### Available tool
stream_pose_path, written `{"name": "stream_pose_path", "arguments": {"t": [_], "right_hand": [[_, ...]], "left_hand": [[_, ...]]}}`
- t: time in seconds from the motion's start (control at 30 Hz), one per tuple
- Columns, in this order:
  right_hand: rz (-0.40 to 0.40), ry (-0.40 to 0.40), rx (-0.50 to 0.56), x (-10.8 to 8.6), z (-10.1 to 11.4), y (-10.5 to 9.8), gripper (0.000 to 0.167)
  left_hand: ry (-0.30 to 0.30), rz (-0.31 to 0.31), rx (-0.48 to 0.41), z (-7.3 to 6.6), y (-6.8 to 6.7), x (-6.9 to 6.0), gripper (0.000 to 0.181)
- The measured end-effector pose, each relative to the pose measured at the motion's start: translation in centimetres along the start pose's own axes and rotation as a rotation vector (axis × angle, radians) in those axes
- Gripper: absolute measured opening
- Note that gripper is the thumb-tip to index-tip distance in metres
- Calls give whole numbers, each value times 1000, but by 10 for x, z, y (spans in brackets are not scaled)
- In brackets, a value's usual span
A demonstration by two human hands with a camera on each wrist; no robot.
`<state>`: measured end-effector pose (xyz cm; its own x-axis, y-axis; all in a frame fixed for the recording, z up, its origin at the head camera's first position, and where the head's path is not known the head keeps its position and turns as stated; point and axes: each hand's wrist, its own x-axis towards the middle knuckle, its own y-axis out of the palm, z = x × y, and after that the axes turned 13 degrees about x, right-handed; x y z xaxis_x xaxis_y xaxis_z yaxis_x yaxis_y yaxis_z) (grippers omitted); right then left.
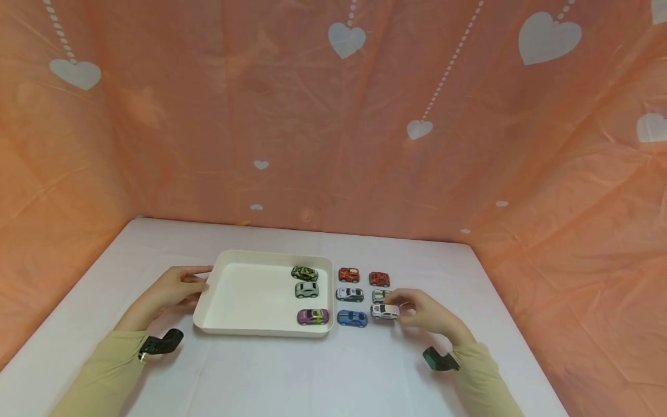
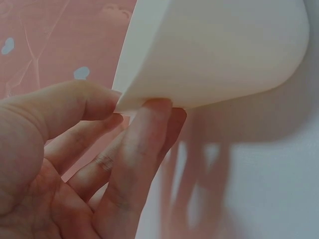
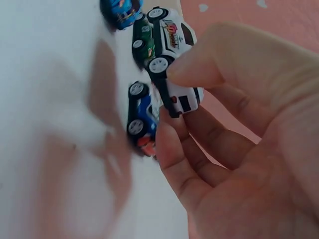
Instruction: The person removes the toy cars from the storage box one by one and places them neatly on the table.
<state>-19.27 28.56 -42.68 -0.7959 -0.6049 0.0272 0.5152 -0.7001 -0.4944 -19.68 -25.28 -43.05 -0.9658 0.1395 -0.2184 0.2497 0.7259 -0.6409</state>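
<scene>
My left hand pinches the left rim of a shallow cream tray, thumb over the edge and fingers beneath, as the left wrist view shows. Along the tray's right side lie a camouflage toy car, a silver toy car and a purple-and-green toy car. My right hand grips a white toy car by its rear between thumb and fingers. In the right wrist view this white car appears lifted, its wheels off the table.
Right of the tray sit several more toy cars: a red one with yellow, a dark red one, a white-and-black one, a blue one and a white-green one, partly hidden. An orange curtain surrounds the white table.
</scene>
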Motion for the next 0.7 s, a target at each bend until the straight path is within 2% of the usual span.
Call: {"name": "stream_pose_path", "arguments": {"t": [0.37,0.7], "right_hand": [[-38,115,-24,-10,-14,-1,42],[-52,151,-19,-13,-21,2,44]], "left_hand": [[9,2,-22,-1,0,0,56],[0,3,-10,0,0,0,57]]}}
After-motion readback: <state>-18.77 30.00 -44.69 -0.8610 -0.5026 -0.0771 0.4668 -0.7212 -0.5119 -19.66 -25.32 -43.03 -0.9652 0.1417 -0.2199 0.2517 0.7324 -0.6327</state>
